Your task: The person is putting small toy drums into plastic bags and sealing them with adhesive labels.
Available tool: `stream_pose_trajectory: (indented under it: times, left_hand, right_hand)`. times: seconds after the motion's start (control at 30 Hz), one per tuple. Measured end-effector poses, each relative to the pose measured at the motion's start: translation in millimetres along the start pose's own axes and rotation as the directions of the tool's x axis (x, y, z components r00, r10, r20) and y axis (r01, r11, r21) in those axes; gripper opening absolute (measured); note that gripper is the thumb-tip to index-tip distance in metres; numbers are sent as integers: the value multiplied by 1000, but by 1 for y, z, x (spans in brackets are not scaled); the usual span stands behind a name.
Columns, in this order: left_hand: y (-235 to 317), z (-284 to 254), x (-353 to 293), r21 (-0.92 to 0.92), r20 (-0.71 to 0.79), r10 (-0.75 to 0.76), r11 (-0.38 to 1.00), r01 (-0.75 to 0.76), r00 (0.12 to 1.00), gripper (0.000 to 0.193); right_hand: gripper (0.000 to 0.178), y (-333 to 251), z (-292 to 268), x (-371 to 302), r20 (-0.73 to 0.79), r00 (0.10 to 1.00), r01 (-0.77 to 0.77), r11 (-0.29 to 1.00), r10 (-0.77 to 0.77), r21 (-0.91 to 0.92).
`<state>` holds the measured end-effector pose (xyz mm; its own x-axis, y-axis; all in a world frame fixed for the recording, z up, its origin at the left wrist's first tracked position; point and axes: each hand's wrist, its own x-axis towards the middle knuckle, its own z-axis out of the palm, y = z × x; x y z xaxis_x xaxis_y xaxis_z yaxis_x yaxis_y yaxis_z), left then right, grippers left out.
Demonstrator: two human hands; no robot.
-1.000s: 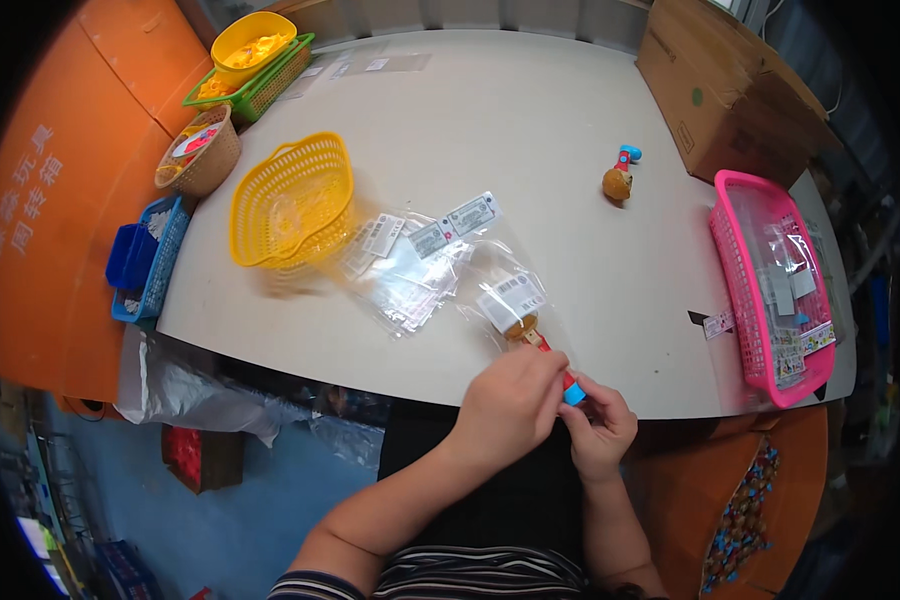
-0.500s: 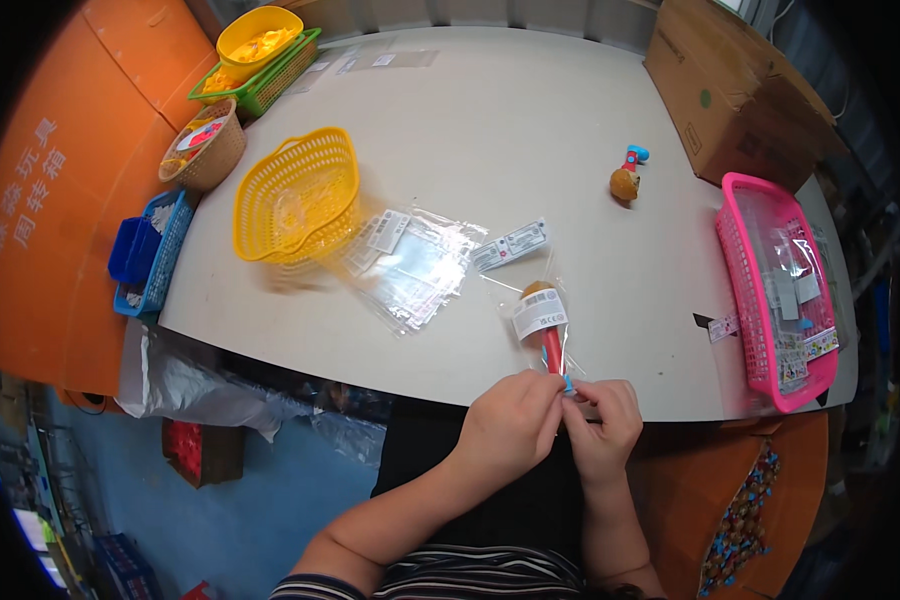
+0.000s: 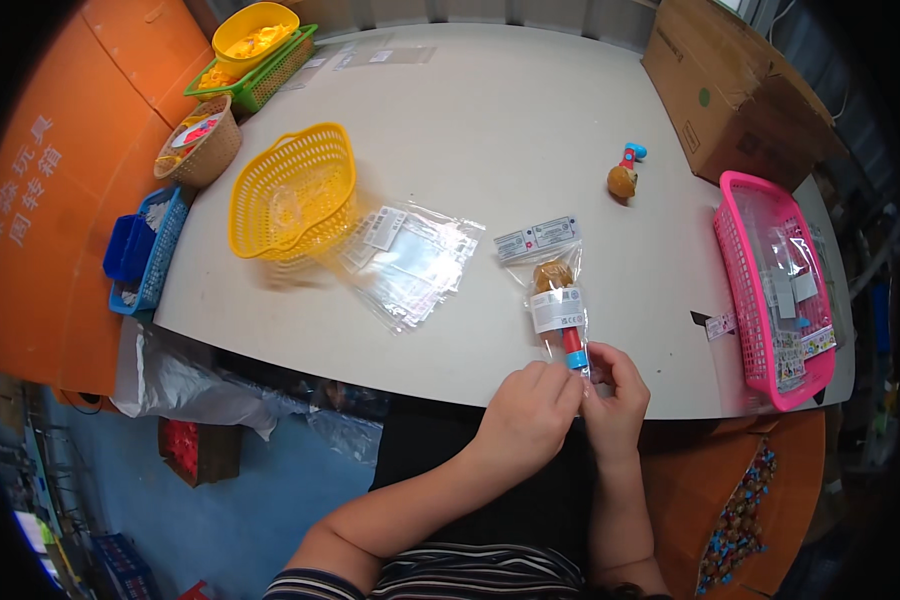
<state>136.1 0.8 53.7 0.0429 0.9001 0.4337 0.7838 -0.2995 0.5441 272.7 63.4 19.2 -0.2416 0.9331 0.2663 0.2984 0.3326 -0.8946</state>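
A clear plastic bag [image 3: 542, 270] with a small toy [image 3: 574, 340] inside lies at the front edge of the table. The toy has a brown rounded top, a red shaft and a blue end, partly covered by a white printed label [image 3: 557, 310]. My left hand [image 3: 533, 412] is closed, its fingertips pinching the near end of the bag by the blue tip. Beside it, my right hand [image 3: 615, 398] grips the same end between thumb and fingers. A similar unbagged toy [image 3: 623, 180] lies farther back to the right.
Flat clear bags [image 3: 410, 270] lie left of my hands, next to a yellow basket [image 3: 342, 150]. At the right stands a pink basket [image 3: 735, 270] of packaging, with a cardboard box [image 3: 710, 110] behind it. Several baskets, including a blue one [image 3: 173, 230], line the left edge.
The bag has straightened, and its printed header has swung from slanting to nearly level above the toy. Both hands have shifted slightly right, and the blue end shows more fully.
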Motion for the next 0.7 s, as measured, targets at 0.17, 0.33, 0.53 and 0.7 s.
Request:
stream_pose_trajectory:
  times: [0.17, 0.33, 0.53, 0.7]
  left_hand:
    - [-7, 2, -2, -61, -38, -23, 998, 21, 999, 28]
    - [-6, -2, -1, -120, -143, 27, 992, -45, 989, 30]
    - [1, 10, -9, -86, -153, 88, 991, -102, 984, 21]
    - [1, 27, -12, -40, -169, 29, 999, -37, 985, 22]
  right_hand:
    - [30, -10, -8, -1, 49, 998, 42, 994, -37, -97]
    - [23, -18, -26, -15, 74, 956, -292, 947, 284, 133]
    - [17, -14, -40, -15, 265, 830, -554, 778, 490, 296]
    - [17, -14, -40, -13, 335, 767, -640, 690, 547, 338]
